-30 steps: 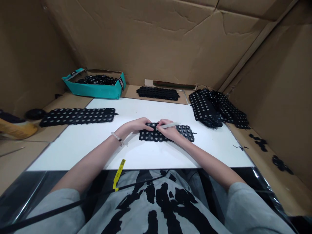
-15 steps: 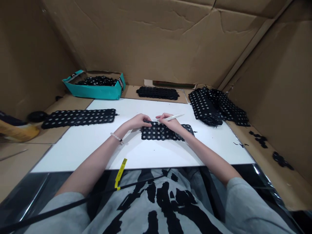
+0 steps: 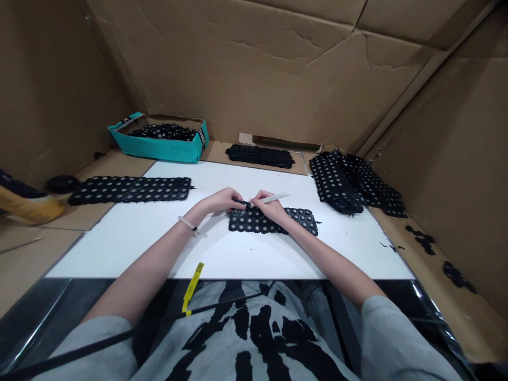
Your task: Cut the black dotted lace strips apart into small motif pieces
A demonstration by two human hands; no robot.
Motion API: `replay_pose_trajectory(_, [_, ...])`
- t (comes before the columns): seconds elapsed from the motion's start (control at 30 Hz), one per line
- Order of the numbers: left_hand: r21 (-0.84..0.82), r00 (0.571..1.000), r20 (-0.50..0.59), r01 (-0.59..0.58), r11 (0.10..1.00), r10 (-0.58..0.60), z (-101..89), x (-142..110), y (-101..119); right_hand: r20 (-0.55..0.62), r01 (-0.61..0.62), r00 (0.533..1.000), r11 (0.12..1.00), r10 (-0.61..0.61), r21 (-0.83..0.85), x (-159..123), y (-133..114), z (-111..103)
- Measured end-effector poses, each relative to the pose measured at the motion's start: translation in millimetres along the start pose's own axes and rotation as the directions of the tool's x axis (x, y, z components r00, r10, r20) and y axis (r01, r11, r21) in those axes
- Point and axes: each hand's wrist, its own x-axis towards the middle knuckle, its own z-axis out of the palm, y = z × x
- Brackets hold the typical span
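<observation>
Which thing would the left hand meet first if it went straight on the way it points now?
Most likely the right hand: it lies just ahead, over the black lace, though the depth between them is hard to judge.

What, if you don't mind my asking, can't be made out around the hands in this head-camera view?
The working end of the white pen-like tool: hidden by the fingers of the right hand.
The middle of the black lace panel: covered by that hand and the left hand.
The yellow tag's print: too small to read.
</observation>
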Motion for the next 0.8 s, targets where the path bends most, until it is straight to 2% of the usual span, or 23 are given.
replay_pose_trajectory(0.13, [-0.066, 0.999, 0.017, 0.045, 0.997, -0.044, -1.7, -4.3, 6.5, 0.008, 0.027, 1.0, 1.0, -0.027, 0.006, -2.6, -2.2, 0.6])
replay_pose_trajectory(0.37, [-0.107, 0.999, 0.04, 0.029, 0.994, -0.025, -3.0, -2.4, 3.1, -0.031, 0.011, 0.999, 0.996, -0.008, 0.085, -3.5, -3.2, 1.3])
replay_pose_trajectory(0.47, [-0.146, 0.997, 0.045, 0.067, 0.987, -0.061, -1.4, -3.0, 1.9, -0.031, 0.034, 0.999, 0.999, -0.032, 0.043, -5.2, -1.5, 3.6])
replay_pose_trajectory(0.57, [-0.174, 0.996, 0.061, 0.08, 0.981, -0.07, -0.9, -4.3, 0.7, -0.041, 0.074, 0.996, 0.994, -0.077, -0.085, -8.2, -1.3, 8.3])
replay_pose_trajectory(0.7, [-0.089, 0.992, 0.125, 0.007, 0.996, 0.004, -4.7, -4.3, -3.2, -0.053, 0.132, 0.987, 0.962, -0.149, -0.24, -10.0, -1.7, 12.9])
replay_pose_trajectory(0.8, [0.041, 0.995, 0.09, -0.037, 0.998, 0.033, -8.1, -4.3, -6.0, -0.034, 0.136, 0.989, 0.972, -0.145, -0.194, -8.2, 0.9, 11.8])
